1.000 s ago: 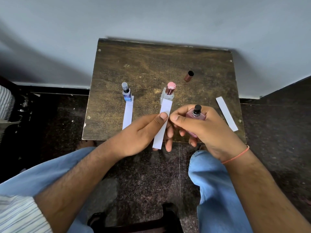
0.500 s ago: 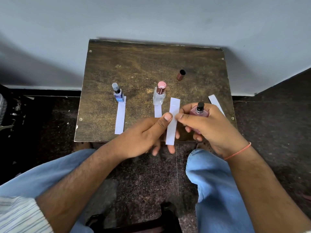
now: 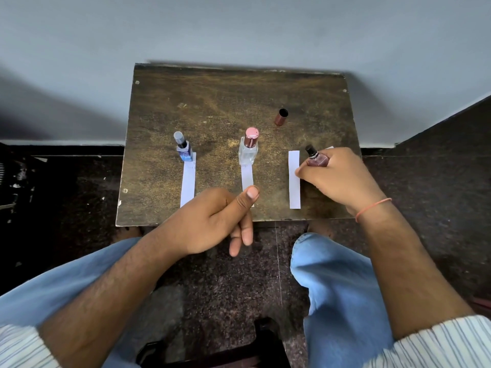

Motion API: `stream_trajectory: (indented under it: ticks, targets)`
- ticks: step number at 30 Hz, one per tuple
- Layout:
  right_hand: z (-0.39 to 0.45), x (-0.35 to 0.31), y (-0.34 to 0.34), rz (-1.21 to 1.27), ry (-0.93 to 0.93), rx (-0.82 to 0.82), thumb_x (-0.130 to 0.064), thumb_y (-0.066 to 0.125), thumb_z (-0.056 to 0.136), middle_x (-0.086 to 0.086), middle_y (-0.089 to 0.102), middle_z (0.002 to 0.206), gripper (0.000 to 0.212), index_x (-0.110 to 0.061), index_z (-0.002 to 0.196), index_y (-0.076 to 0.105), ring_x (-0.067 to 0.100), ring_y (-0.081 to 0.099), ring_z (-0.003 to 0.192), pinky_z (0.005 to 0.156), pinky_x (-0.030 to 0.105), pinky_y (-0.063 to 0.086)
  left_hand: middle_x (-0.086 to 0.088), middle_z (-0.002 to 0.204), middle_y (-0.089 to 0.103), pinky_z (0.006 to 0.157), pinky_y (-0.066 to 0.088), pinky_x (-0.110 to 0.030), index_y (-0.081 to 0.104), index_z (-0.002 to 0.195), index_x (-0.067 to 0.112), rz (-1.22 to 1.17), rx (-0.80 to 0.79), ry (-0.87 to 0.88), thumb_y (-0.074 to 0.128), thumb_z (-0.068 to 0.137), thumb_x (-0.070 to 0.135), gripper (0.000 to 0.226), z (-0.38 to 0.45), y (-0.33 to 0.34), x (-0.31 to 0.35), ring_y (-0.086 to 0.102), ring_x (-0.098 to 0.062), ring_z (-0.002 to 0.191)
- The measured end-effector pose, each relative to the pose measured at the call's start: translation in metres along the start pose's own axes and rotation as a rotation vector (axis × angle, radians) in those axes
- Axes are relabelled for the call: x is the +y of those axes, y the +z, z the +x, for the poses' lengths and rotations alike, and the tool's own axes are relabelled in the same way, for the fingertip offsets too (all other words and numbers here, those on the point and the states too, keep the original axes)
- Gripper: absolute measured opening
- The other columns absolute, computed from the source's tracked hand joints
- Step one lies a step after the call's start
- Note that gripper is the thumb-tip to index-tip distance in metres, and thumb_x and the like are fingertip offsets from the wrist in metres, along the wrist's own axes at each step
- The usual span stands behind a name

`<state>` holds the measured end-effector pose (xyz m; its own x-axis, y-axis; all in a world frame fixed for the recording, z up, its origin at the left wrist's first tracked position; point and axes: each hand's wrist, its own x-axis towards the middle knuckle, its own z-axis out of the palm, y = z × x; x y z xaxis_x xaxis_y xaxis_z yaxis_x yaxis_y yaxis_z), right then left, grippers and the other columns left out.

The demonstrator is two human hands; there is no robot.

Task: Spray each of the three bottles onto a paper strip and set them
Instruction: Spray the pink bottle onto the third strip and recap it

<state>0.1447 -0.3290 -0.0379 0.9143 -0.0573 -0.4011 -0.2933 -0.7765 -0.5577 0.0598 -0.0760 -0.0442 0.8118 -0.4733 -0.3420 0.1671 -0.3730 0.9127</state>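
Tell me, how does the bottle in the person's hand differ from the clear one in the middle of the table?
The pink bottle is gripped by the right hand and tilted; the clear bottle stands upright, untouched. The pink bottle's black sprayer is bare; the clear bottle wears a pink cap. Both are small glass bottles beside paper strips.
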Motion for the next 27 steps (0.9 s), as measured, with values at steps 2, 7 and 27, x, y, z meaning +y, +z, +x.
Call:
stream_trajectory:
  ticks: [2,7,27]
  targets:
    - [-0.001,-0.003,0.003,-0.084,-0.021,0.032,-0.037,0.077,0.086,0.001,0.066,0.071,0.035,-0.014,0.064,0.063,0.025,0.064,0.076,0.064,0.037,0.043,-0.002,0.051,0.070,0.069,0.047,-0.019,0.079,0.069,0.018,-0.016,0.011,0.001,0.025,0.112,0.060,0.081,-0.001,-0.002,0.001,0.068,-0.016,0.053]
    - [-0.003,-0.008,0.004,-0.156,-0.032,0.050,-0.034,0.076,0.087,-0.005,0.062,0.066,0.034,-0.029,0.055,0.064,0.021,0.061,0.074,0.057,0.032,0.037,-0.003,0.049,0.069,0.064,0.044,-0.014,0.078,0.067,0.020,-0.046,0.018,0.010,0.026,0.109,0.062,0.079,-0.002,-0.006,0.001,0.064,-0.014,0.048]
    - [-0.015,-0.009,-0.006,0.232,-0.077,0.004,-0.025,0.070,0.085,0.001,0.066,0.091,0.026,-0.022,0.107,0.056,0.023,0.063,0.073,0.052,0.038,0.056,0.003,0.050,0.061,0.055,0.042,-0.021,0.076,0.074,0.017,-0.070,0.247,0.187,0.046,0.109,0.052,0.058,0.000,-0.004,-0.004,0.054,-0.008,0.045]
